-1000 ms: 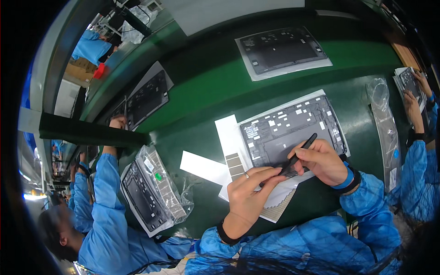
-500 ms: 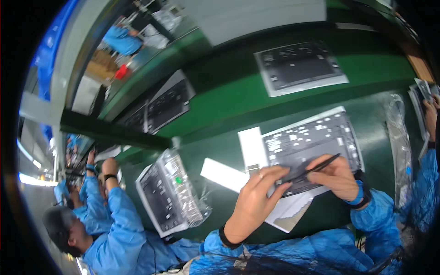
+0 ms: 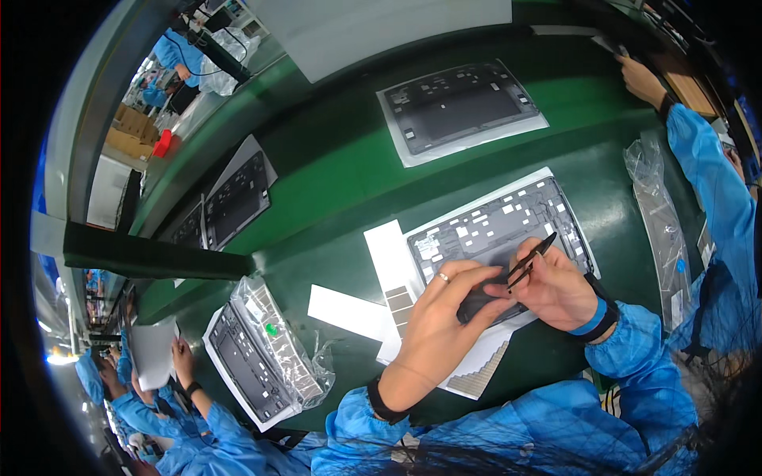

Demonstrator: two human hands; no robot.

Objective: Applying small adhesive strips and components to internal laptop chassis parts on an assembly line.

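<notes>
Pinched between the fingers of my right hand (image 3: 559, 293) is a pair of black tweezers (image 3: 542, 247), slanting with its tips toward my left fingertips. My left hand (image 3: 440, 337) is closed in a pinch close to those tips; what it holds, if anything, is too small to make out. Both hands hover over the lower part of a dark flat panel (image 3: 508, 218) dotted with small white pieces, which lies on a white sheet. Left of the panel are a white strip (image 3: 349, 312) and another with dark rectangles (image 3: 399, 301). A stepped-edge sheet (image 3: 479, 377) lies below my hands.
On the green bench (image 3: 309, 246), a bagged strip (image 3: 282, 341) covers part of another dark panel (image 3: 246, 365). A clear plastic bag (image 3: 659, 214) lies at right. Another panel (image 3: 452, 103) rests on the raised shelf. A co-worker's hand (image 3: 641, 79) reaches in at far right.
My view has shifted, moving the bench leftward in the picture. The tweezers have turned steeper in my right hand. At right a co-worker's arm now stretches to the back; at left a person lifts a white sheet.
</notes>
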